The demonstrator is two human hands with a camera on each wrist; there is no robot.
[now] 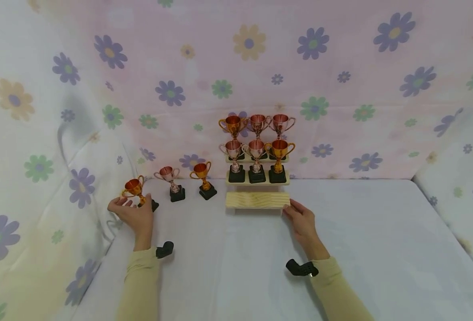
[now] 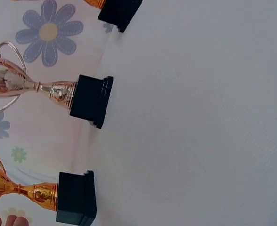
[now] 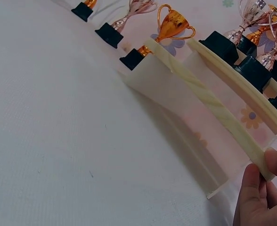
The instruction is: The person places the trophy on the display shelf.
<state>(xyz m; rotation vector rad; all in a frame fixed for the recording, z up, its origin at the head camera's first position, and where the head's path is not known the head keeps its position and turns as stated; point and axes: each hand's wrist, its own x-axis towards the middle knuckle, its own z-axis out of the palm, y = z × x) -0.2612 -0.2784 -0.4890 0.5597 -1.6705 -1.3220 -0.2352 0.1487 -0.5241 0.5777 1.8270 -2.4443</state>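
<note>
At the far left of the head view, my left hand (image 1: pixel 134 216) is around a gold trophy cup (image 1: pixel 133 187) on a black base, thumb on one side and fingers on the other. In the left wrist view, fingertips (image 2: pixel 16 220) show beside this gold trophy; its black base (image 2: pixel 76 198) stands on the table. My right hand (image 1: pixel 302 220) pinches the right end of the lowest wooden step (image 1: pixel 256 200) of a tiered display stand, thumb above and fingers below. Pink-copper and gold trophies (image 1: pixel 256 151) fill the two upper steps, three on each.
Between the left hand and the stand, a pink-copper trophy (image 1: pixel 171 180) and another gold trophy (image 1: pixel 202 177) stand on the white table (image 1: pixel 228 267). Flower-printed cloth (image 1: pixel 204 67) rises behind the table and at both sides. Clear supports (image 3: pixel 218 187) carry the stand's steps.
</note>
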